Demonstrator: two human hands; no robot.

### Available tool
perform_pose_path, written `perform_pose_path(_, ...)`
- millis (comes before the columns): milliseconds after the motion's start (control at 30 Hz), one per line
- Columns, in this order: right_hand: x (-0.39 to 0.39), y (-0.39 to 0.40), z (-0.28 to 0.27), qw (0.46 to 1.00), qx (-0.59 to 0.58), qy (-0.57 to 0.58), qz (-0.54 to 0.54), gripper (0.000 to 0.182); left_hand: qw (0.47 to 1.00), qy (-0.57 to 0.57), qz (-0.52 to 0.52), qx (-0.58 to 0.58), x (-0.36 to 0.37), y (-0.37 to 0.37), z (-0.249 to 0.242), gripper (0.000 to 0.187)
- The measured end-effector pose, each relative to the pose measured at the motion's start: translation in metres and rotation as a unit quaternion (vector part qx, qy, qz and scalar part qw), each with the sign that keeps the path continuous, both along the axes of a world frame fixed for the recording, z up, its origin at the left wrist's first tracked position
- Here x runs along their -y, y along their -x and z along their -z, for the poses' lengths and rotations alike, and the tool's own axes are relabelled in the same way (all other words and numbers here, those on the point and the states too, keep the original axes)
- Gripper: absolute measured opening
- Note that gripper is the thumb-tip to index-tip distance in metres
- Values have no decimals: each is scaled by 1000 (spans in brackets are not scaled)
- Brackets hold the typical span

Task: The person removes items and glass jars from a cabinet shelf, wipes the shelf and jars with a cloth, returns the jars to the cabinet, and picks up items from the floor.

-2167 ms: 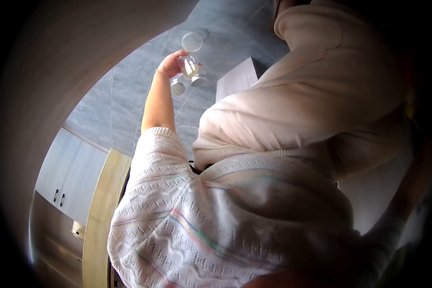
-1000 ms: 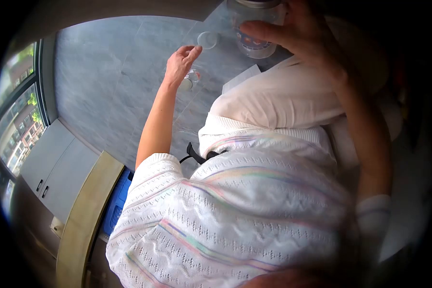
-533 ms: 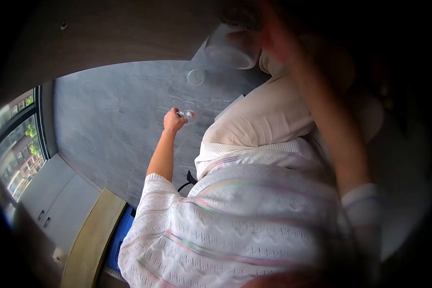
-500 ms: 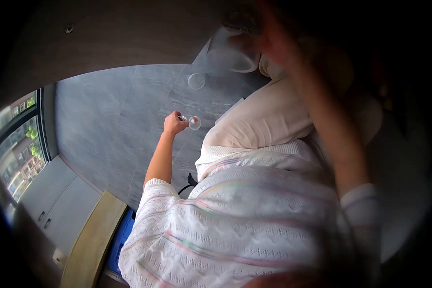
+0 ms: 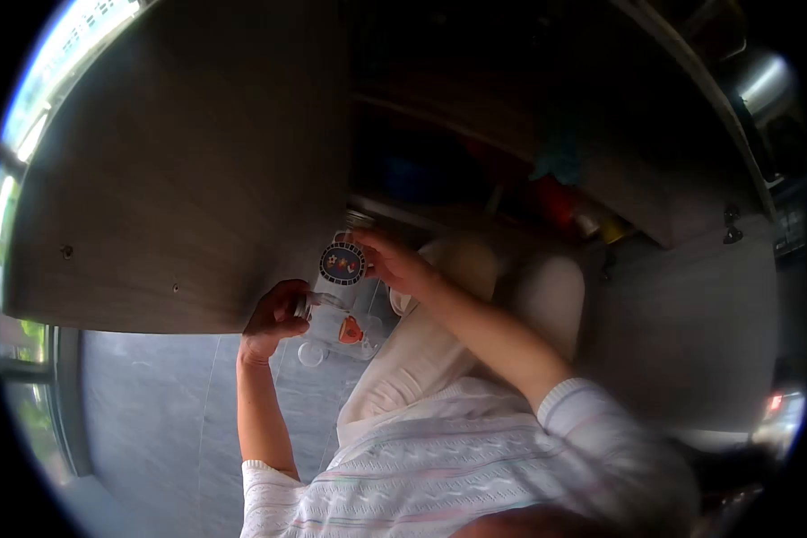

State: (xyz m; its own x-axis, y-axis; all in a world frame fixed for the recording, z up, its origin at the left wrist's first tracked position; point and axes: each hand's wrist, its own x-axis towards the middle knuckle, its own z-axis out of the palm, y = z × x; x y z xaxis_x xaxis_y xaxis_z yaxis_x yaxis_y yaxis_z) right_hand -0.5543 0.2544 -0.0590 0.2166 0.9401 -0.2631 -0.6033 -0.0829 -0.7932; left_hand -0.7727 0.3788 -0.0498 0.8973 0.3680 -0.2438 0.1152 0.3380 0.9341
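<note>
My right hand (image 5: 393, 262) is closed on the side of a clear jar (image 5: 342, 291) that carries a dark oval label with small coloured pictures. Just left of it, my left hand (image 5: 278, 316) has its fingers curled round a small clear cup (image 5: 321, 301), whose rim is close to the jar's lower part. Underneath both is a clear container (image 5: 364, 342) with an orange print on it. A round clear piece (image 5: 312, 354) lies on the floor beside that container. The palm side of my left hand is hidden.
An opened cabinet door (image 5: 179, 179) rises at the left. Inside the dark cabinet are a blue item (image 5: 412, 177), a red item (image 5: 554, 202) and a teal cloth (image 5: 560, 160). Another door (image 5: 699, 314) stands at the right. Grey tiled floor (image 5: 152, 412) stretches below left.
My view has turned toward the cabinet. My right hand has come down from the upper right and is now on the labelled jar. My left hand has moved up beside it, still holding a clear cup.
</note>
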Motion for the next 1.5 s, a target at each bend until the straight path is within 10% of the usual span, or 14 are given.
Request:
perform_pose_path(367,85,-45,-68,965,-14,-157,208,46,956,117,-47,265,10,-79,3,49)
perform_pose_path(600,114,-106,-83,917,175,-172,315,46,962,116,-1,245,24,-218,-61,44)
perform_pose_path(1000,112,-151,-48,940,196,-92,264,51,936,239,148,214,24,-290,-32,38)
perform_pose_path(1500,126,-144,-54,930,271,-76,235,75,939,82,233,240,15,-297,-21,48)
